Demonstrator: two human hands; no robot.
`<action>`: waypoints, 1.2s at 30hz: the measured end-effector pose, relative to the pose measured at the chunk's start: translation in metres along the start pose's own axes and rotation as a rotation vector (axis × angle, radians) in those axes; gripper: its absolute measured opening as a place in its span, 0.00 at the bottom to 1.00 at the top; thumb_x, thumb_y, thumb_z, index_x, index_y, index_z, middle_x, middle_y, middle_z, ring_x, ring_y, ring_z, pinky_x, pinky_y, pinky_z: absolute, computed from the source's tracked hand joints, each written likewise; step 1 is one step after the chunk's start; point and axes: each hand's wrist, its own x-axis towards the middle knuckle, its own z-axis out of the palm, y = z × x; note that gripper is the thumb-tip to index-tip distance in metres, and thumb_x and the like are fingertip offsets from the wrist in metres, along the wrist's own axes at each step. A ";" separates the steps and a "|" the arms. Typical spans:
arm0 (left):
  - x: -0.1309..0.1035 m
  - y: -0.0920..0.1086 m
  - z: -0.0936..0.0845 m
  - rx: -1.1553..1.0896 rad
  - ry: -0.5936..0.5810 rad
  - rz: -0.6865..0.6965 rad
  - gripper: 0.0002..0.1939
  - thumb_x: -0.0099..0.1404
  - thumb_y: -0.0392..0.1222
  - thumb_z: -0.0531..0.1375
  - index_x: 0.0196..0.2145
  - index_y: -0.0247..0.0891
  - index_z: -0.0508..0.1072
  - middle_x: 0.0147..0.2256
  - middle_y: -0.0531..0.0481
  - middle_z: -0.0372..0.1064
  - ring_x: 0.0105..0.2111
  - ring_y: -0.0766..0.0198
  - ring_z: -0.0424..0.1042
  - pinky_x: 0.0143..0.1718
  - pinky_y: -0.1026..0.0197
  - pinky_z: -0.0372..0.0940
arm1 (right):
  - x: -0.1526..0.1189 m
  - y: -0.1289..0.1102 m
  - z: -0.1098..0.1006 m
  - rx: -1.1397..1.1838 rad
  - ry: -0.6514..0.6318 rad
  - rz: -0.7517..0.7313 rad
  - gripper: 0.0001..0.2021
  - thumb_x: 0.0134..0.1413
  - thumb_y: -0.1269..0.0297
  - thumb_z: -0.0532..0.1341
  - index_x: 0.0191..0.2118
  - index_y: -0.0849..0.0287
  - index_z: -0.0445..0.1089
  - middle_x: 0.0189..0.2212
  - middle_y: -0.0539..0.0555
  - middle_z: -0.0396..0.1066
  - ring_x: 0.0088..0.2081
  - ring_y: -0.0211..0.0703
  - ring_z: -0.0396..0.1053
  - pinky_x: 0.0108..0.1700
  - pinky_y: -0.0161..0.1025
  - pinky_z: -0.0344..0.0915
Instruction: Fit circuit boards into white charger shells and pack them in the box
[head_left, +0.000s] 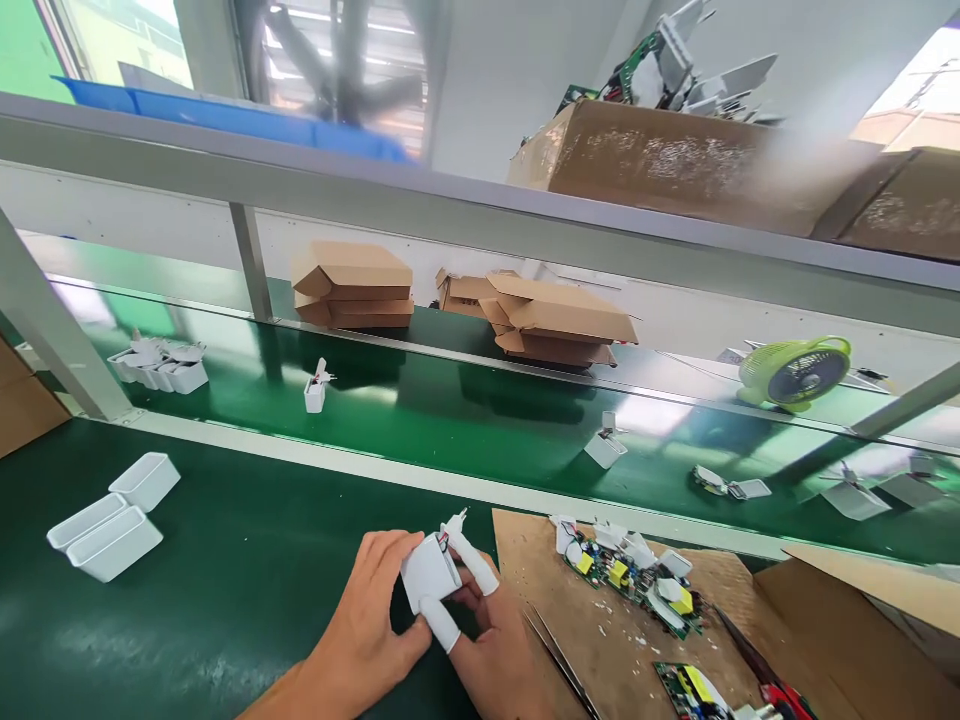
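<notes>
Beyond the dark green tabletop (225, 560), a green belt (450, 430) runs crosswise under a grey shelf (450, 205), whose beam cuts across the view of the room. On the shelf are a blue tray (225, 120) and a cardboard box (652, 155) heaped with boards and white parts. Folded cartons (360, 285) and a lime-green fan (799, 375) stand behind the belt; along it sit a white cluster of units (161, 365) and several single ones. Three open white shells (116, 540) lie well apart from the hands, on the left of the table. Low in the middle, just above the tabletop, a small white case (431, 575) is held between both hands, wires and a white pronged part showing at its top. The left hand (371, 600) is half curled, fingers against its left side; the right hand (487, 630) pinches it between a white-capped thumb and finger. Crowding the right hand's side is a cardboard sheet (525, 570) with circuit boards (630, 580), tweezers (559, 660) near that hand and a red-handled tool (750, 650) farther right.
</notes>
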 end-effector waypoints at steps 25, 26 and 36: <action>0.062 -0.079 0.078 -0.054 -0.395 -0.132 0.38 0.55 0.55 0.65 0.60 0.35 0.68 0.53 0.36 0.78 0.55 0.38 0.77 0.57 0.45 0.73 | -0.013 -0.044 -0.112 -1.076 -0.037 0.106 0.31 0.59 0.65 0.62 0.67 0.65 0.63 0.67 0.65 0.63 0.66 0.57 0.61 0.69 0.46 0.58; 0.062 -0.076 0.078 -0.049 -0.390 -0.142 0.43 0.55 0.56 0.65 0.64 0.35 0.64 0.56 0.35 0.75 0.58 0.37 0.75 0.59 0.43 0.72 | -0.011 -0.045 -0.128 -1.128 -0.027 0.147 0.28 0.58 0.67 0.62 0.64 0.67 0.66 0.65 0.67 0.65 0.65 0.59 0.62 0.68 0.49 0.59; 0.092 -0.026 0.047 -0.109 -0.412 -0.305 0.47 0.69 0.71 0.51 0.74 0.39 0.47 0.62 0.37 0.71 0.63 0.38 0.71 0.59 0.39 0.70 | 0.006 -0.004 -0.178 -1.144 -0.110 0.205 0.17 0.42 0.79 0.67 0.41 0.63 0.76 0.44 0.62 0.77 0.54 0.63 0.70 0.58 0.57 0.63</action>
